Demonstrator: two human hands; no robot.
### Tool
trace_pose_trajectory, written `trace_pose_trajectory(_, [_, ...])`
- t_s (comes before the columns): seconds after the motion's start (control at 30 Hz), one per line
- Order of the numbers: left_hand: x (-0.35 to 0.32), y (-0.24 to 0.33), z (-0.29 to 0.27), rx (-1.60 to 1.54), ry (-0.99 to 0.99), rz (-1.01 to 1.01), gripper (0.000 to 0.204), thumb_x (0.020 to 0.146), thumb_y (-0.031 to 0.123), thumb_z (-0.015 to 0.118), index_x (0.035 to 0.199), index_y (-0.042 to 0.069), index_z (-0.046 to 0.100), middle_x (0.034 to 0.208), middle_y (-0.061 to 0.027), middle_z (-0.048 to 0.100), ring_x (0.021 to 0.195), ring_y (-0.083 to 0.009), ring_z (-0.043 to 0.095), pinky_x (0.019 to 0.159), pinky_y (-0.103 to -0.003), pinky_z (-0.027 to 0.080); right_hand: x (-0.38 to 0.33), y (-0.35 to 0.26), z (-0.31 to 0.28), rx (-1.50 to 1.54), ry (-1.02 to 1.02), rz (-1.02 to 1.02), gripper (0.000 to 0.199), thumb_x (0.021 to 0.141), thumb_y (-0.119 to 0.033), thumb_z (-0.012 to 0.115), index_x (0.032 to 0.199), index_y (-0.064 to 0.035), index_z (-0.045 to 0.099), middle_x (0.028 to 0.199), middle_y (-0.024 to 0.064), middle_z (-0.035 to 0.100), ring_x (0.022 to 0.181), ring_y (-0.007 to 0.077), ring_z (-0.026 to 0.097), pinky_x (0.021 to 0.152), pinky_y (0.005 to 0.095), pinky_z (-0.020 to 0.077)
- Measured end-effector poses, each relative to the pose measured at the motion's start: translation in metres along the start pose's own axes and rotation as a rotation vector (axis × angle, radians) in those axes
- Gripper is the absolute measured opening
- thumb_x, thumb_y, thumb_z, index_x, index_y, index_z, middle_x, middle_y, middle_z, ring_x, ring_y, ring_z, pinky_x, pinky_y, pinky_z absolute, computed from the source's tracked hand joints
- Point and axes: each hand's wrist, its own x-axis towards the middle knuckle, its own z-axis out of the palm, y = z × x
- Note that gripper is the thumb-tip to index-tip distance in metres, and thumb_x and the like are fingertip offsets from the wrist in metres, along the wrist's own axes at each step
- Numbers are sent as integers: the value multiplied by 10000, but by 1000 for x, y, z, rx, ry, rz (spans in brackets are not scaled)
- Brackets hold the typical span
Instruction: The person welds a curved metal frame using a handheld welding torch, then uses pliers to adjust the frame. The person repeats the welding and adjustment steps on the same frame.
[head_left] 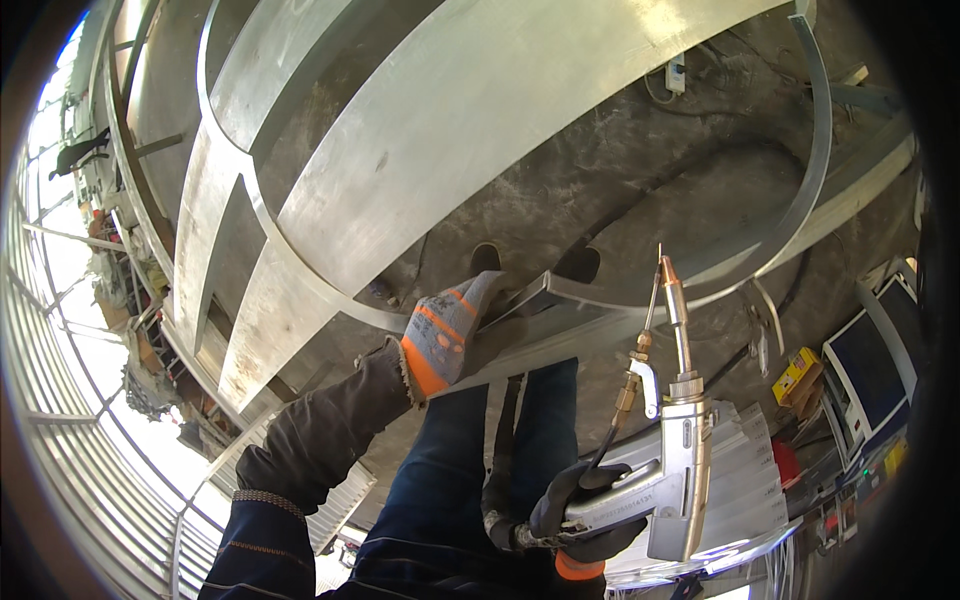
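Observation:
My left hand [445,330], in a grey and orange glove, is closed on the near edge of a large curved metal frame [262,212]. Its fingertips are partly hidden against the metal. My right hand [590,515], in a dark glove with an orange cuff, grips the handle of a silver welding gun [685,435]. The gun's copper nozzle [673,285] points up and away from me, close to the frame's right-hand curved strip [800,200]. A thin wire guide [645,330] with brass fittings runs beside the nozzle.
Broad metal sheets [430,140] span the frame's left and far side. A dark cable [680,175] curves over the floor inside the ring, near my shoes [578,264]. To the right are a yellow box [796,375], a white-framed panel [870,375] and stacked ribbed sheets [745,480].

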Motion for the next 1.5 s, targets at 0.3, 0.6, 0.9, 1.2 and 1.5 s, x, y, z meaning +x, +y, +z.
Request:
trace_pose_trajectory(0.3, [-54,-32,-18,584,119,256,472,918,282,722,1302,30,615,1132,-150,678,1041,-360,640,939,-445,492,-59,48,-129,-548,126,-741,603,1071,-384,477,1430,100,448,1111,285,629,738,209,671,590,312,564])
trace_pose_trajectory(0.6, [-78,-34,24,590,101,141,549,982,344,623,1388,-18,551,1201,-182,656,1100,-374,637,989,-471,482,-59,64,-172,-419,20,-808,587,1027,-428,612,1399,16,511,1278,158,574,1058,124,600,803,232,566])
trace_pose_trajectory(0.9, [-94,-30,54,326,265,212,511,1000,292,638,1386,-33,560,1302,-198,638,1190,-367,614,1023,-440,483,-40,46,-160,675,-197,260,570,1054,-201,539,1521,65,349,1418,322,419,884,345,706,673,351,651])
trace_pose_trajectory(1.2, [-72,-59,88,-501,145,108,602,917,146,578,1498,21,482,1413,-206,573,1289,-379,558,1102,-459,430,-52,1,-176,238,-84,476,793,1000,-501,614,1336,208,493,1126,336,631,781,261,739,533,277,570])
trace_pose_trajectory(1.5, [-70,-30,55,89,200,283,540,909,72,603,1438,-13,537,1331,-227,621,1197,-390,618,1021,-424,510,-51,52,-169,-410,28,-404,853,985,-580,590,1418,141,453,1085,321,642,664,281,707,478,317,541])
